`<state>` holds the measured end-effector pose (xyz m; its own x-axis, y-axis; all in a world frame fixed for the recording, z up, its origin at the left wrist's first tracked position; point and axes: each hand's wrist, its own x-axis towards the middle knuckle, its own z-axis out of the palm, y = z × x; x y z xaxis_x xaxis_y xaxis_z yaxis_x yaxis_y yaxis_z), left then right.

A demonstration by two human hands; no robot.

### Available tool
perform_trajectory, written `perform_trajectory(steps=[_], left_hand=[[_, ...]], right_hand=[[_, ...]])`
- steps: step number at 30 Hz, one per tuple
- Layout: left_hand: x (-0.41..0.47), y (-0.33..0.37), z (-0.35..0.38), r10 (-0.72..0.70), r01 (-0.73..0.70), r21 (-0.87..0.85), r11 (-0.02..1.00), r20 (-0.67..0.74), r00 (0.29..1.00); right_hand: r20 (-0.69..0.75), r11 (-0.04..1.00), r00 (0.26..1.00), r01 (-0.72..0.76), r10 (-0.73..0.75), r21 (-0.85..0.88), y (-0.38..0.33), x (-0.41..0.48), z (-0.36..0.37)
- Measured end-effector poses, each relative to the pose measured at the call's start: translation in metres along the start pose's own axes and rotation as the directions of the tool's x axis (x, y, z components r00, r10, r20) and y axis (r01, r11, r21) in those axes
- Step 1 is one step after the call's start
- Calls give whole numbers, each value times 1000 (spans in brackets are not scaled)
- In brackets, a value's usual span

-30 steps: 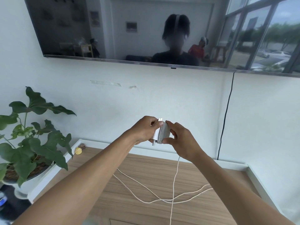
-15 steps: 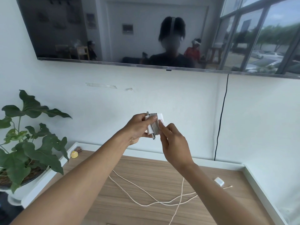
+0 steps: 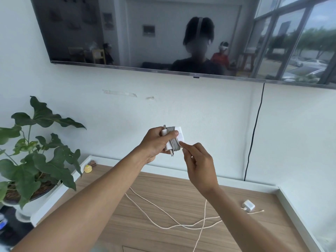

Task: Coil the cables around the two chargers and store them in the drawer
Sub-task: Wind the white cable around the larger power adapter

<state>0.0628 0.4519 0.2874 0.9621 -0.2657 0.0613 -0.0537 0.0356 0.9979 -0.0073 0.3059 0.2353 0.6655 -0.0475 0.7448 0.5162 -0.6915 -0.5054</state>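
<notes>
Wood-grain tabletop (image 3: 163, 182) — matt; charger (image 3: 180, 135) smooth white plastic; television (image 3: 127, 33) glossy.

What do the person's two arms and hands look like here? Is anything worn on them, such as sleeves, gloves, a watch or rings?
Both forearms are bare from the bottom edge of the picture up to the wrists; no sleeve shows. The left hand and the right hand are ungloved. No watch, bracelet or ring is visible on the sides that face the camera. The fingernails look short and unpainted.
</notes>
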Motion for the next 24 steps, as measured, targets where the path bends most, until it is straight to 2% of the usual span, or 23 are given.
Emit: perform_trajectory(steps=[3,5,8,12,17,21,24], left_hand=[[0,-1,0,13,-13,-5,1000,-15,1000],[0,0,1,23,-24,-47,999,-26,999],[0,3,1,27,-28,-102,994,-5,1000],[-2,5,-1,20,-11,-138,990,61,998],[-8,11,-5,40,-8,-178,984,178,983],[-13,14,-9,18,22,-102,995,376,926],[-15,14,-9,-10,17,-12,1000,425,905]], right_hand=[[-57,981,986,-147,156,125,-5,-2,1],[-46,939,960,-258,275,226,-9,-2,4],[35,837,914,-386,405,389,-11,-1,5],[179,745,881,-467,438,475,-9,5,-2],[315,732,831,-553,458,397,2,12,-10],[385,836,827,-508,409,204,14,22,-20],[395,892,825,-451,405,27,15,40,-31]])
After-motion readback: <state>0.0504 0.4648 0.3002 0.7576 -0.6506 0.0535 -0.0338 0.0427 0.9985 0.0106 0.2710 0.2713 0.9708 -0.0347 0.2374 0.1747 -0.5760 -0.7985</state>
